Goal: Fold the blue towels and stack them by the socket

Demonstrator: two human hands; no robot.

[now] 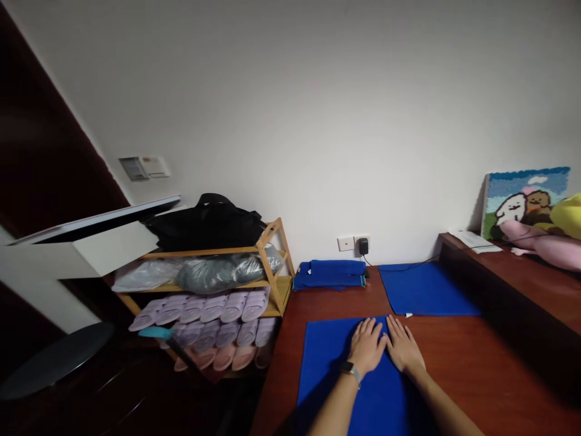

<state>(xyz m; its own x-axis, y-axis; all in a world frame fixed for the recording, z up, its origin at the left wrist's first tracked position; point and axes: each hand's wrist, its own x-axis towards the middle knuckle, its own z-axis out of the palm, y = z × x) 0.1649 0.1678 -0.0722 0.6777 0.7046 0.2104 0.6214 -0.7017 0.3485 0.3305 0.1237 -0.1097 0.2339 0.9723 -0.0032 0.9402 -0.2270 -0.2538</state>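
Observation:
A blue cloth (pixel 324 357) lies spread flat on the reddish-brown wooden table (pixel 481 363). My left hand (pixel 367 346), with a dark-faced watch on its wrist, rests palm down on the cloth near its far edge. Beside it, my right hand (pixel 403 348) is laid flat along the cloth's right side, fingers stretched out, the two thumbs close together. Neither hand grips anything. Farther back on the right lies a second flat blue cloth (pixel 426 290) with a small white tag. Folded blue cloths (pixel 329 275) are stacked against the wall at the back left.
Left of the table stands a wooden shoe rack (pixel 275 266) with several slippers (pixel 233 307) and a black bag (pixel 209 224) on top. A charger (pixel 363 245) is plugged in at the wall, its cord trailing right. A raised ledge holds a pink plush toy (pixel 544 245) and a picture (pixel 521 188).

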